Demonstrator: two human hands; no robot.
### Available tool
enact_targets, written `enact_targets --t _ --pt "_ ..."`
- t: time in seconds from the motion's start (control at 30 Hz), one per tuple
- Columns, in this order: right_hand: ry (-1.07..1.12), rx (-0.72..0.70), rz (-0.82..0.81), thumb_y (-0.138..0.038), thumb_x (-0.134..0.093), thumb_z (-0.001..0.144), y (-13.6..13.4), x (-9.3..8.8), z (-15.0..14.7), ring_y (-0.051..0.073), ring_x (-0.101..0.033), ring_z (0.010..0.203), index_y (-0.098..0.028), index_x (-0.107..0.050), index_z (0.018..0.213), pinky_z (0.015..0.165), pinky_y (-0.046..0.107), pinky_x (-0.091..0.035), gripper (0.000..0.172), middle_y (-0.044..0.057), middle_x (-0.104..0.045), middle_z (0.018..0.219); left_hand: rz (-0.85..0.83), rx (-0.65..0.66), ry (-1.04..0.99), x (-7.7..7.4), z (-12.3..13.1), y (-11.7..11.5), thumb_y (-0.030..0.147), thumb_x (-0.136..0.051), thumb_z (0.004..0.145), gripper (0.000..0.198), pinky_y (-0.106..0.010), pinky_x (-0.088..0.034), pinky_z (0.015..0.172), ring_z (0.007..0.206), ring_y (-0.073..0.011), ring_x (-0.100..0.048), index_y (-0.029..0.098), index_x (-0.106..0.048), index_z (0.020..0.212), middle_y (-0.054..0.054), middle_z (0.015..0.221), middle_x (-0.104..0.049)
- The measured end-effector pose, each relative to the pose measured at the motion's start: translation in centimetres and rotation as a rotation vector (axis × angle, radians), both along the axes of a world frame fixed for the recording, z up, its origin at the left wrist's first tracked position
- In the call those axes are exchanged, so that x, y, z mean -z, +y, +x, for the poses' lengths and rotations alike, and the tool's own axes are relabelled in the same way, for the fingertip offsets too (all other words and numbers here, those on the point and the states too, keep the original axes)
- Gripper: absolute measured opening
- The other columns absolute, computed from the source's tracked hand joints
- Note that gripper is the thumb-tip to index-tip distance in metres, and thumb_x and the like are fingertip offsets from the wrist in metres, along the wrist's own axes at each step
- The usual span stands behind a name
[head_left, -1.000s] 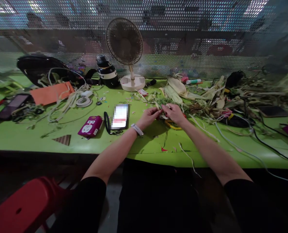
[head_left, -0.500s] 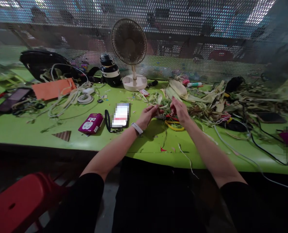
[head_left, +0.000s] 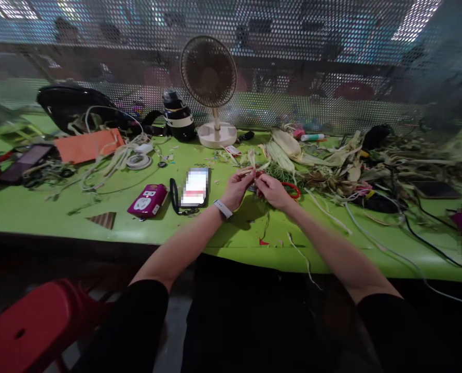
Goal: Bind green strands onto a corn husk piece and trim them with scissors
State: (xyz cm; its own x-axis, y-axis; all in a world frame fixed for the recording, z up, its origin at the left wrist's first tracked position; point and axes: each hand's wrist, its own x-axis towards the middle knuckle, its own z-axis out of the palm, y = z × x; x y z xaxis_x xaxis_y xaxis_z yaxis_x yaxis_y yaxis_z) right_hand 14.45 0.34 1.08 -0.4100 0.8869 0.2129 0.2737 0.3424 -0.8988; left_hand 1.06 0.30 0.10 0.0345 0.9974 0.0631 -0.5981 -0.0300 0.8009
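Note:
My left hand [head_left: 236, 187], with a pale band on its wrist, is closed in a pinch on a pale strip of corn husk [head_left: 252, 157] that stands up from the fingers. My right hand [head_left: 271, 189] meets it at the fingertips, its fingers pinched on the same strip. The exact grip is too small to make out. Beside my right hand shows a red loop handle [head_left: 295, 190], apparently of scissors, the rest hidden under the hand. Just behind the hands lie whole pale corn husks [head_left: 287, 142] and thin green strands [head_left: 298, 176].
Left of my hands lie a phone [head_left: 195, 186] with a strap and a purple case [head_left: 148, 201]. A fan [head_left: 217, 135] and a black bottle [head_left: 179, 122] stand behind. Dried husks [head_left: 343, 166] and a white cable [head_left: 374, 235] spread rightward. A red stool [head_left: 32, 321] is below left.
My right hand has moved left and down to meet my left hand and closed on the husk strip. The yellow loop handle seen under it earlier is now hidden; the red one shows.

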Motion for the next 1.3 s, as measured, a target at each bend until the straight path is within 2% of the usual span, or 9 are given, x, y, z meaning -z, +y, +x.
enact_targets --t 0.27,0.43,0.53,0.67,0.77,0.87,0.97,1.13,1.3 --pt "-0.087 -0.132 0.025 -0.045 -0.046 0.09 -0.5 -0.6 0.1 0.011 -0.042 0.055 -0.023 -0.042 0.07 0.056 0.026 -0.034 0.03 -0.005 -0.045 0.058 -0.005 -0.03 -0.033 -0.1 0.1 -0.1 0.029 -0.089 0.053 0.032 -0.027 -0.051 0.079 0.079 -0.0132 -0.069 0.016 -0.07 0.075 0.0 0.08 -0.073" --pt "-0.083 -0.15 -0.002 -0.044 -0.05 0.088 -0.7 -0.8 -0.1 0.011 -0.042 0.054 -0.022 -0.044 0.068 0.055 0.026 -0.034 0.03 -0.005 -0.046 0.057 -0.009 -0.033 -0.033 -0.3 0.1 -0.1 0.03 -0.09 0.051 0.034 -0.025 -0.05 0.075 0.077 -0.013 -0.068 0.015 -0.07 0.074 0.0 0.077 -0.072" --pt "-0.027 -0.102 -0.091 -0.048 -0.056 0.084 -0.6 -1.0 0.2 0.011 -0.046 0.052 -0.021 -0.049 0.065 0.056 0.026 -0.037 0.033 -0.004 -0.05 0.055 -0.014 -0.003 -0.022 -0.7 -0.3 0.1 0.027 -0.088 0.055 0.029 -0.022 -0.049 0.07 0.074 -0.0107 -0.066 0.015 -0.07 0.074 0.0 0.074 -0.071" --pt "0.161 0.115 -0.26 -0.059 -0.052 0.084 0.0 -1.1 1.1 0.01 -0.046 0.046 -0.02 -0.053 0.061 0.049 0.025 -0.036 0.045 -0.002 -0.051 0.051 -0.086 0.053 0.019 -1.2 -0.8 -0.1 0.027 -0.082 0.065 0.022 -0.024 -0.049 0.068 0.066 -0.009 -0.061 0.015 -0.069 0.078 0.001 0.069 -0.066" --pt "0.225 0.202 -0.294 -0.057 -0.054 0.083 0.3 -1.1 1.2 0.009 -0.043 0.043 -0.02 -0.052 0.058 0.045 0.024 -0.034 0.044 -0.003 -0.047 0.047 -0.138 0.085 0.093 -1.6 -0.8 -0.5 0.033 -0.08 0.068 0.025 -0.024 -0.048 0.062 0.063 -0.0099 -0.059 0.016 -0.067 0.08 0.002 0.068 -0.064" --pt "0.22 0.227 -0.292 -0.045 -0.057 0.082 0.1 -1.1 0.7 0.009 -0.042 0.043 -0.02 -0.05 0.057 0.044 0.024 -0.033 0.036 -0.004 -0.047 0.048 -0.082 0.096 0.202 -1.6 -0.6 -0.8 0.038 -0.082 0.066 0.032 -0.019 -0.035 0.049 0.055 -0.0063 -0.051 0.016 -0.065 0.083 0.003 0.065 -0.06" --pt "0.238 0.241 -0.304 -0.042 -0.055 0.082 -0.2 -1.2 0.2 0.009 -0.042 0.044 -0.02 -0.049 0.059 0.044 0.023 -0.032 0.032 -0.004 -0.048 0.052 0.044 0.1 0.302 -1.3 -0.4 -0.7 0.04 -0.084 0.065 0.036 -0.019 -0.026 0.045 0.048 -0.0028 -0.04 0.016 -0.064 0.083 0.006 0.06 -0.054" --pt "0.223 0.248 -0.232 -0.045 -0.059 0.08 0.1 -0.7 0.3 0.009 -0.037 0.042 -0.022 -0.044 0.058 0.043 0.024 -0.031 0.036 -0.006 -0.042 0.046 0.147 0.099 0.449 -0.6 -0.7 -0.2 0.052 -0.078 0.069 0.041 -0.019 -0.026 0.045 0.046 -0.0027 -0.035 0.015 -0.059 0.073 0.007 0.053 -0.046" --pt "0.193 0.182 -0.203 -0.051 -0.061 0.08 0.3 -0.4 0.4 0.009 -0.038 0.042 -0.022 -0.047 0.06 0.046 0.025 -0.034 0.038 -0.006 -0.043 0.046 0.149 0.062 0.499 -0.7 -1.3 0.1 0.054 -0.075 0.072 0.041 -0.021 -0.033 0.047 0.047 -0.006 -0.044 0.016 -0.059 0.068 0.003 0.057 -0.056"
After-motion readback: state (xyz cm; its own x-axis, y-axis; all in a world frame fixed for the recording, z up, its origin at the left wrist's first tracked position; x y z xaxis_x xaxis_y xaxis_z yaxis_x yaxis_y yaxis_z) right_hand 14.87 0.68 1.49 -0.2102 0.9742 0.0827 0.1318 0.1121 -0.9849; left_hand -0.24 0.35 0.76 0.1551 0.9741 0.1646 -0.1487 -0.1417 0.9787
